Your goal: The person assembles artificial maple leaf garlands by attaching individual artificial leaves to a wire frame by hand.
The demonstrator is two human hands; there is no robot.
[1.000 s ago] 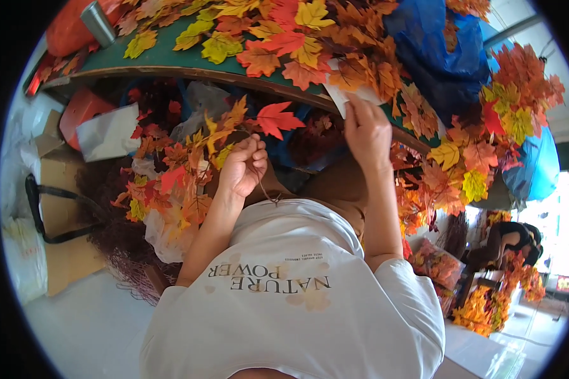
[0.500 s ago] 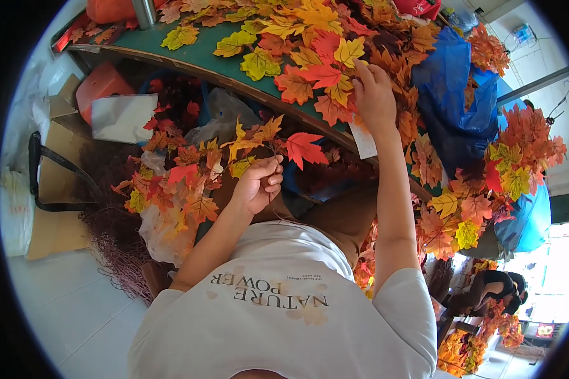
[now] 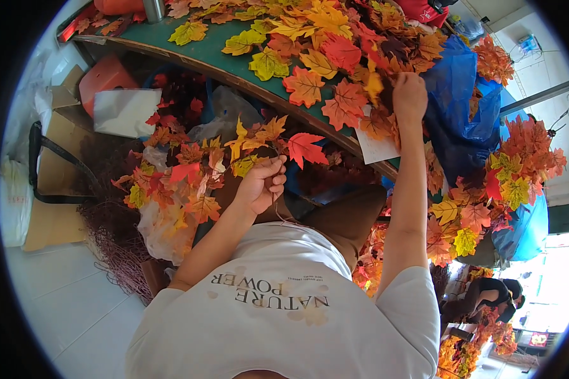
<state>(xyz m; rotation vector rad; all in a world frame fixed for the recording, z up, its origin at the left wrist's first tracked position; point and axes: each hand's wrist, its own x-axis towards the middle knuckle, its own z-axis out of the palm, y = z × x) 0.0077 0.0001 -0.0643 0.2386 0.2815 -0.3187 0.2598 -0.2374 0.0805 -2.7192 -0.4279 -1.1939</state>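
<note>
Left hand point(image 3: 259, 186) fingers clenched around leaf garland point(image 3: 234, 155) stem, right hand point(image 3: 409, 96) fingers grasping loose leaves point(image 3: 335, 44) on green table point(image 3: 215, 60)

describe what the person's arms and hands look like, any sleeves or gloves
Both arms are bare from the short sleeves of a white cotton t-shirt down to the hands. The left hand and the right hand wear no gloves. No watch, band or ring shows on either wrist or on the fingers, as far as this view lets one tell. The shirt carries dark printed lettering on the chest.
</note>
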